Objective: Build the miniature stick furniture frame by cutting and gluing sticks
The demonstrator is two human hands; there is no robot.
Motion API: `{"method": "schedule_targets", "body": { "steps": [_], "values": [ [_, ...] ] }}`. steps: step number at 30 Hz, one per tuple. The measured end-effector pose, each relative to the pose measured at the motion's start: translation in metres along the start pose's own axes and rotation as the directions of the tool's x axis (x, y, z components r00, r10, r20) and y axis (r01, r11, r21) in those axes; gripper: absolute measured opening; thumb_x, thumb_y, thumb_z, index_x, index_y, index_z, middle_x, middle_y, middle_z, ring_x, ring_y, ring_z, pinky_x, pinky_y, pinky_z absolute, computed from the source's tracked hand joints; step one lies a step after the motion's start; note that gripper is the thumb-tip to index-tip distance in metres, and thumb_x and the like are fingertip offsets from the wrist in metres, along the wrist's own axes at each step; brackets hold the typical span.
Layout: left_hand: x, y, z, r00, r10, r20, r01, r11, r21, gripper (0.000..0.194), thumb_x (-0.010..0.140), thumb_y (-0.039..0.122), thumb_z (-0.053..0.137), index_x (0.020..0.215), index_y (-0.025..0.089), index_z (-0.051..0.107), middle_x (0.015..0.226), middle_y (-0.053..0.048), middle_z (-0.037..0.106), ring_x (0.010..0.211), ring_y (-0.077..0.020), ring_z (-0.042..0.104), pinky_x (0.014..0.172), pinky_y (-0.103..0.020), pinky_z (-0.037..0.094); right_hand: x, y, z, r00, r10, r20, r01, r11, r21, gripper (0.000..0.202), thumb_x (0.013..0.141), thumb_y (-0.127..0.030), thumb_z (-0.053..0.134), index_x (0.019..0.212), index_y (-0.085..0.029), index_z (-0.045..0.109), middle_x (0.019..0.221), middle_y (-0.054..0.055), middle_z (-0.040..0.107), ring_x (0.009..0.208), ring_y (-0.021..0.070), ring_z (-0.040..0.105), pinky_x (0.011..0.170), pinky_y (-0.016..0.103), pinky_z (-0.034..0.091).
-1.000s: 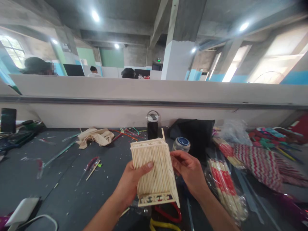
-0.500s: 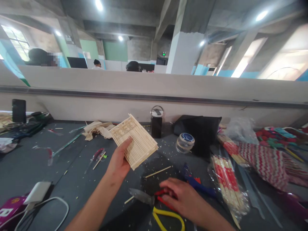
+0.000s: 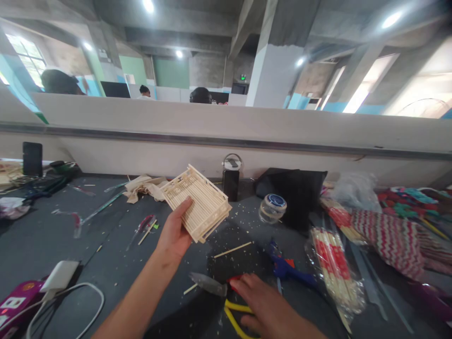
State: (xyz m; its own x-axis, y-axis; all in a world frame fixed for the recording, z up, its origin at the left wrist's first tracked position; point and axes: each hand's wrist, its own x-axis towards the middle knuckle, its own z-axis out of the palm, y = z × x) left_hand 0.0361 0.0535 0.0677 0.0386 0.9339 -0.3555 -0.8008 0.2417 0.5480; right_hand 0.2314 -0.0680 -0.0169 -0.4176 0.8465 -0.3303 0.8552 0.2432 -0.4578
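My left hand grips a small flat tray made of thin wooden sticks, thumb on its slatted face and fingers beneath. The tray is raised and tilted, with a low stick rim along its edges. My right hand lies over a red handle and a yellow looped handle, its fingers stretched forward and its thumb apart. A pointed grey metal blade sticks out left of these handles; how they join is hidden under the hand. Beyond it lies a loose wooden stick.
Right of my hand lie a blue glue gun and bagged wooden sticks. A clear jar with a blue lid, a black bottle and crumpled brown paper stand farther back. At left is a white charger with cable.
My right hand has moved slightly down and left, spreading over the handles. The stick tray has tipped a little, showing more of its near edge. The view has shifted slightly.
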Motion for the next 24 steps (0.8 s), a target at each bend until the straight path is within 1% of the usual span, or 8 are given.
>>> {"method": "schedule_targets", "body": {
  "steps": [5, 8, 10, 12, 15, 17, 20, 24],
  "values": [
    [0.0, 0.003, 0.001, 0.999, 0.019, -0.028, -0.02, 0.999, -0.041, 0.022, 0.083, 0.008, 0.058, 0.103, 0.009, 0.068, 0.085, -0.011, 0.077, 0.083, -0.0253, 0.074, 0.087, -0.037, 0.059, 0.002, 0.008, 0.006, 0.998, -0.048, -0.047, 0.047, 0.999, -0.015, 0.066, 0.07, -0.007, 0.059, 0.133, -0.024, 0.049, 0.129, 0.01, 0.056, 0.118, 0.0265, 0.05, 0.101, 0.037, 0.04],
    [0.001, 0.003, 0.0, 0.997, 0.068, -0.034, -0.07, 0.996, -0.055, 0.02, 0.082, 0.007, 0.059, 0.1, 0.01, 0.068, 0.085, -0.011, 0.077, 0.086, -0.0255, 0.073, 0.089, -0.038, 0.058, 0.005, 0.012, 0.012, 0.997, -0.044, -0.057, 0.043, 0.999, -0.019, 0.069, 0.065, -0.006, 0.056, 0.133, -0.019, 0.048, 0.123, 0.012, 0.058, 0.116, 0.0277, 0.052, 0.099, 0.039, 0.041],
    [0.002, 0.004, 0.0, 0.994, 0.101, -0.034, -0.103, 0.992, -0.067, 0.02, 0.082, 0.006, 0.059, 0.099, 0.01, 0.068, 0.086, -0.01, 0.077, 0.087, -0.0254, 0.073, 0.09, -0.039, 0.057, 0.006, 0.012, 0.016, 0.992, -0.027, -0.125, 0.03, 0.999, 0.02, 0.068, 0.062, -0.006, 0.055, 0.129, -0.016, 0.05, 0.117, 0.013, 0.06, 0.111, 0.0268, 0.055, 0.098, 0.038, 0.042],
    [0.003, 0.004, 0.0, 0.991, 0.131, -0.036, -0.134, 0.987, -0.087, 0.021, 0.082, 0.005, 0.058, 0.1, 0.01, 0.068, 0.088, -0.01, 0.076, 0.089, -0.025, 0.072, 0.092, -0.039, 0.056, 0.005, 0.012, 0.016, 0.977, -0.005, -0.213, 0.035, 0.99, 0.138, 0.062, 0.063, -0.007, 0.055, 0.124, -0.015, 0.05, 0.107, 0.01, 0.062, 0.1, 0.0225, 0.059, 0.093, 0.034, 0.045],
    [0.004, 0.005, -0.001, 0.984, 0.177, -0.033, -0.179, 0.979, -0.097, 0.023, 0.082, 0.005, 0.058, 0.102, 0.011, 0.068, 0.088, -0.009, 0.076, 0.089, -0.0229, 0.072, 0.093, -0.038, 0.055, 0.001, 0.01, 0.01, 0.971, 0.059, -0.233, 0.042, 0.912, 0.407, 0.055, 0.065, -0.012, 0.058, 0.119, -0.019, 0.049, 0.089, 0.002, 0.061, 0.078, 0.0153, 0.061, 0.073, 0.025, 0.05],
    [0.004, 0.005, -0.001, 0.978, 0.207, -0.034, -0.209, 0.975, -0.076, 0.021, 0.08, 0.006, 0.06, 0.099, 0.012, 0.069, 0.088, -0.008, 0.076, 0.088, -0.0218, 0.072, 0.093, -0.037, 0.055, -0.001, 0.011, 0.005, 0.969, 0.079, -0.235, 0.06, 0.845, 0.532, 0.048, 0.066, -0.016, 0.06, 0.113, -0.021, 0.052, 0.083, -0.001, 0.059, 0.071, 0.0139, 0.06, 0.066, 0.023, 0.05],
    [0.001, 0.004, -0.003, 0.962, 0.271, 0.026, -0.271, 0.963, -0.01, 0.022, 0.077, 0.01, 0.067, 0.098, 0.014, 0.07, 0.095, -0.007, 0.076, 0.092, -0.0218, 0.071, 0.093, -0.035, 0.055, -0.005, 0.016, 0.001, 0.924, 0.088, -0.372, 0.162, 0.791, 0.59, 0.04, 0.069, -0.022, 0.062, 0.108, -0.023, 0.057, 0.084, 0.002, 0.062, 0.076, 0.0178, 0.062, 0.07, 0.028, 0.053],
    [-0.005, 0.001, -0.005, 0.909, 0.382, 0.165, -0.402, 0.908, 0.113, 0.032, 0.069, 0.019, 0.079, 0.101, 0.018, 0.071, 0.099, -0.005, 0.076, 0.095, -0.0245, 0.07, 0.089, -0.034, 0.056, -0.01, 0.023, -0.002, 0.857, 0.112, -0.502, 0.331, 0.627, 0.705, 0.051, 0.079, -0.034, 0.062, 0.129, -0.026, 0.051, 0.094, 0.008, 0.068, 0.076, 0.0221, 0.066, 0.069, 0.036, 0.056]
  ]
}}
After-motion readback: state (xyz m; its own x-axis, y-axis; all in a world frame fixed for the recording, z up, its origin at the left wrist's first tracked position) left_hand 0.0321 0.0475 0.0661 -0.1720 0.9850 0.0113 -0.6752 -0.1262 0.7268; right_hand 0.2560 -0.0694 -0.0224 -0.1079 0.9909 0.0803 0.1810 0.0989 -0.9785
